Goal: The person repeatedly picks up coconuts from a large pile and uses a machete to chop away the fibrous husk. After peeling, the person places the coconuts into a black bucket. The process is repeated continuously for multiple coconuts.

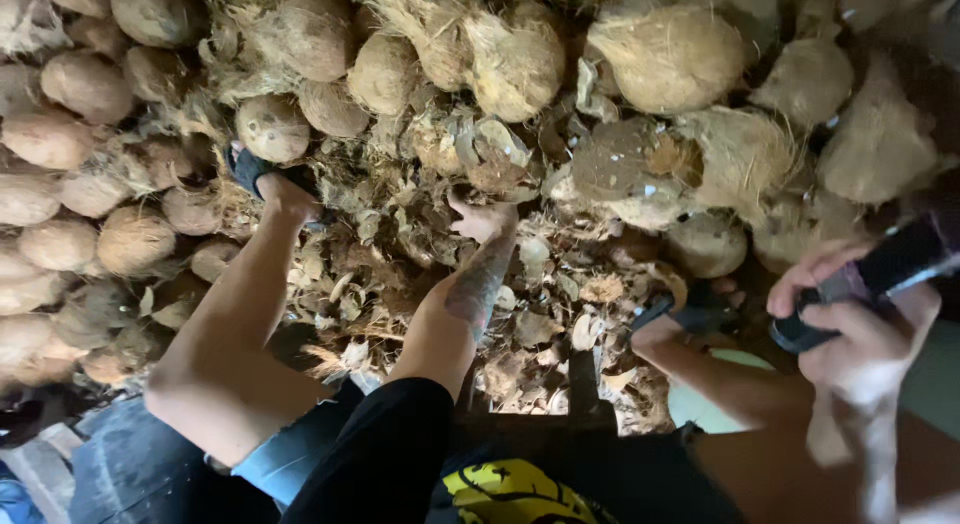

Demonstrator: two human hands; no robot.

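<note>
My left hand [483, 220] reaches forward on a tattooed forearm into loose husk scraps [400, 244], thumb spread, with nothing visibly in it; its fingertips rest among the scraps. Just beyond it lies a broken husk piece [490, 149] below the coconut pile [515, 64]. My right hand [860, 334] is at the right edge, closed around the dark handle of a tool [885, 269]; the rest of the tool runs out of view. A pale, smooth, rounded object [712, 409] shows below my right forearm.
Brown husked coconuts [60, 139] are heaped along the left and the top. Bare legs with dark sandals stand at left [262, 184] and right [690, 314]. A dark frame [585, 399] stands amid the scraps in front of me.
</note>
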